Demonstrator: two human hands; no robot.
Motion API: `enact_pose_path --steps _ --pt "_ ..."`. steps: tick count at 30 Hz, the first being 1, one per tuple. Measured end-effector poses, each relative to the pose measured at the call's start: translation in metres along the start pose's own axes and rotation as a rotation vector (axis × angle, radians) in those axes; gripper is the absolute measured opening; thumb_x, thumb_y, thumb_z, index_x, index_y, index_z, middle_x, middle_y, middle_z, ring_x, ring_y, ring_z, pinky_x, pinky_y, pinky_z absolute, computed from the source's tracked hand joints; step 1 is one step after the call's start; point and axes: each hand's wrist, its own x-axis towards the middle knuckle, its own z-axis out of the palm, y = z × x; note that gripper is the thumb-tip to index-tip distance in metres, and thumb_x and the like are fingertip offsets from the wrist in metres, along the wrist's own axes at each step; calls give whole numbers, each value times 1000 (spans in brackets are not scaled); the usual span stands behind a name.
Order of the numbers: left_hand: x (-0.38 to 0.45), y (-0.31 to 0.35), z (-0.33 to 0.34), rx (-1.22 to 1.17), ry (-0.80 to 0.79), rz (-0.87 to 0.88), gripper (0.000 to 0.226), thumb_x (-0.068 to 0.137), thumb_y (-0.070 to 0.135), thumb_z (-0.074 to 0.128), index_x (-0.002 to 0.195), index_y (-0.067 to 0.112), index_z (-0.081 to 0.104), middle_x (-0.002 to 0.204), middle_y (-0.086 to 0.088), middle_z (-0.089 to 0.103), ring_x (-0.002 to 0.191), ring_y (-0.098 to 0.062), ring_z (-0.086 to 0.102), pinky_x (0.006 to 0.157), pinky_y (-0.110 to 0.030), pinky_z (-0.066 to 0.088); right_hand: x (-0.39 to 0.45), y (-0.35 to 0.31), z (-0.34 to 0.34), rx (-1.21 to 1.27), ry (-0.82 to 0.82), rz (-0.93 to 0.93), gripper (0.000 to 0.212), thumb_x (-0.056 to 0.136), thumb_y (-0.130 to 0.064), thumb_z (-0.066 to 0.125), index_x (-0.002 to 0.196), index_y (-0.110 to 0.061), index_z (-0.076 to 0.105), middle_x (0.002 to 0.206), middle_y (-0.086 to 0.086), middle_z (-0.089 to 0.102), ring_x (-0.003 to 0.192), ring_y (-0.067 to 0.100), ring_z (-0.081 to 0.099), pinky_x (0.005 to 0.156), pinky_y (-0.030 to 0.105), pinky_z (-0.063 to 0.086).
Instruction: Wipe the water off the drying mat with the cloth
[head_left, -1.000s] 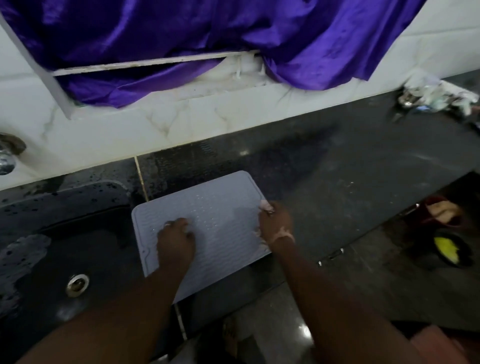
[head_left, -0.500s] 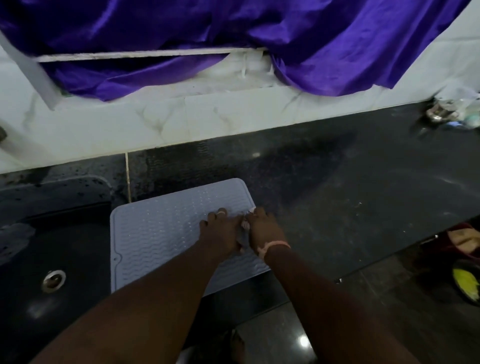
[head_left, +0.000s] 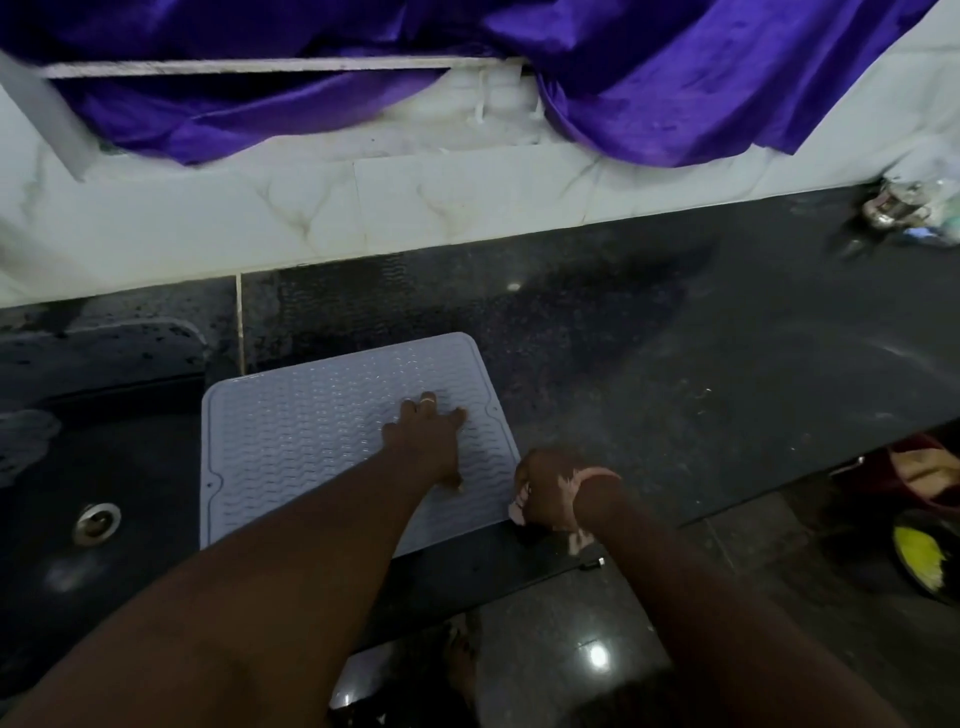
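Pressing flat on the drying mat (head_left: 311, 441), the left hand (head_left: 426, 441) now lies near the mat's right side with its fingers (head_left: 415, 408) spread and released, holding nothing. The right hand (head_left: 550, 493) has come off the mat and sits at its near right corner, over the dark bench (head_left: 675, 374), with its fingers clenched round the cloth (head_left: 519, 506); only small pale pink bits of the cloth show below and beside the fist.

Half a second ago the two hands were side by side on the mat's right part, and a second ago the left hand was near the mat's middle while the right hand was at the right edge. So the cloth has been drawn off the mat toward the person, which reads as the close of one wiping stroke to the right edge. The left hand has stayed on the mat, and it seems to steady the mat so that it does not slide on the bench.

The mat lies flat on the bench just right of the black sink (head_left: 104, 493), with its near edge at the bench's front. Its ridged surface glints in places, but whether water is left there cannot be told. The left part of the mat probably needs another pass.
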Motion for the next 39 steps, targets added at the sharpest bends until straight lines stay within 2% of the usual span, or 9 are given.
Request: enact_pose_path --steps 4,8,16,19,23,28,34,37,39 --pt "-7 5 4 -43 28 8 122 62 56 87 156 41 12 164 -12 2 149 -42 7 112 -63 30 29 -7 -21 115 229 41 30 91 -36 67 115 -19 71 114 5 70 101 22 67 91 34 55" --pt "-7 5 6 -49 31 11 126 61 55 88 157 40 9 164 -13 1 149 -41 7 112 -62 33 28 -14 8 71 271 12 27 95 -30 63 118 -16 68 121 6 64 105 24 65 93 33 53" --pt "-4 10 0 -55 28 -15 114 66 49 87 157 37 18 164 -11 6 148 -39 15 111 -59 34 -7 -5 -21 -3 -88 117 27 83 -28 75 105 -14 70 96 0 68 87 19 68 71 28 53" --pt "3 9 -12 -50 153 -44 95 72 45 83 150 30 32 154 -12 30 136 -36 37 105 -52 41 38 -10 -60 210 90 132 21 88 -33 69 94 -14 74 85 5 73 71 22 72 65 38 63" --pt "23 2 -22 -102 210 -62 101 70 44 84 152 32 26 160 -11 20 142 -36 28 110 -54 36 117 -31 -56 66 312 -68 28 96 -32 57 118 -19 68 121 10 63 108 34 63 93 43 53" --pt "37 -2 -24 -85 146 -103 104 67 52 85 152 34 28 157 -7 24 140 -33 29 104 -52 41 130 -32 -35 -91 260 -109 29 91 -21 58 119 -18 66 123 11 59 110 34 60 92 40 53" --pt "37 -3 -27 -103 132 -90 106 65 48 88 151 35 28 154 -8 28 138 -34 31 101 -52 45 96 -15 -88 -26 -144 -18 24 84 -35 75 97 -16 70 93 5 71 84 22 70 74 33 60" --pt "38 -3 -30 -128 122 -87 108 60 44 92 150 34 34 150 -7 35 135 -32 35 100 -51 48 141 -21 -112 59 107 -49 22 90 -33 66 94 -13 76 88 7 72 79 24 70 73 31 58" --pt "39 -3 -33 -143 102 -93 109 59 40 94 150 32 36 147 -7 38 133 -33 37 100 -50 49 172 -31 -113 83 253 -100 22 91 -17 60 106 -14 76 107 10 73 97 29 70 86 37 58"
